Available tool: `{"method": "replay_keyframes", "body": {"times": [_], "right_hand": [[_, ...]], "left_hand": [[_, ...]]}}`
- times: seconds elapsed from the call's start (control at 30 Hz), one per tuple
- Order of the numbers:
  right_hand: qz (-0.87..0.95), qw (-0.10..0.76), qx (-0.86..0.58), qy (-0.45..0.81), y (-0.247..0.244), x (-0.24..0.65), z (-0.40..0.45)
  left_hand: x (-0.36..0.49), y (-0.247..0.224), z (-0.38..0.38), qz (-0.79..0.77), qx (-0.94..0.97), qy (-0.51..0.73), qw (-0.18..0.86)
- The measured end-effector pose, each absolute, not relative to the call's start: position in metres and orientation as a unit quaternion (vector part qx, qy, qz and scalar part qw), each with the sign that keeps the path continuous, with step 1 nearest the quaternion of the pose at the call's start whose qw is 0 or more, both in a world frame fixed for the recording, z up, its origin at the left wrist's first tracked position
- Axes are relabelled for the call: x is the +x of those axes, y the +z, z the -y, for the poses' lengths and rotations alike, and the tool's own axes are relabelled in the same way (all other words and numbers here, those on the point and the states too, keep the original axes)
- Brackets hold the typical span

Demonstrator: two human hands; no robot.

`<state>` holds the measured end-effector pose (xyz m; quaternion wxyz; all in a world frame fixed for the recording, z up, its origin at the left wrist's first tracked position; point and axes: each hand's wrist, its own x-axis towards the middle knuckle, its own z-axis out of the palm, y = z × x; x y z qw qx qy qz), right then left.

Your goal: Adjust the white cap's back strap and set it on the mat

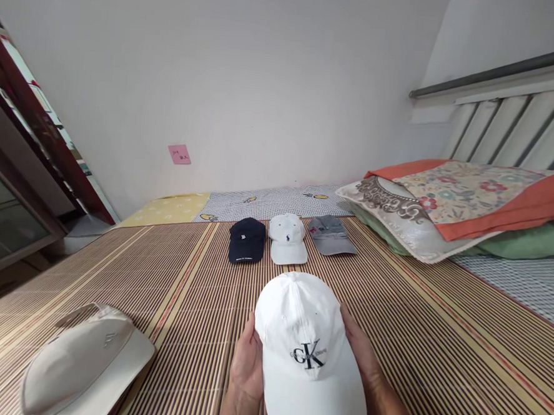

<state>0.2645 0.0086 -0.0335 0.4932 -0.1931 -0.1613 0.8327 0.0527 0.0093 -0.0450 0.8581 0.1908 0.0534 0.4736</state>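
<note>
A white baseball cap with a black "CK" logo is held up before me, its brim pointing toward me. My left hand grips its left side, the fingers partly hidden by the cap. On the opposite side my right hand holds it too, with most fingers out of sight behind the fabric. Beyond it a row of caps lies on the striped mat: a black cap, a white cap with a small dark emblem and a grey cap. A beige sun visor rests at the lower left.
Pillows with an orange-edged floral cover are piled at the right, by a white radiator. A pink note is stuck on the wall behind. At the far left stands a cabinet with glass.
</note>
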Motion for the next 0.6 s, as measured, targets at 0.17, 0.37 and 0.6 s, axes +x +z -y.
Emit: {"method": "replay_keyframes", "body": {"times": [0.17, 0.37, 0.6], "right_hand": [[0.152, 0.478, -0.192, 0.844, -0.029, 0.26, -0.006], [0.139, 0.454, -0.183, 0.861, -0.022, 0.262, -0.006], [0.124, 0.453, -0.174, 0.865, -0.02, 0.265, -0.004]], "left_hand": [[0.052, -0.047, -0.01, -0.065, 0.18, 0.483, 0.854], [0.053, -0.053, -0.012, -0.048, 0.203, 0.499, 0.841], [0.053, -0.054, -0.011, -0.054, 0.204, 0.513, 0.832]]}}
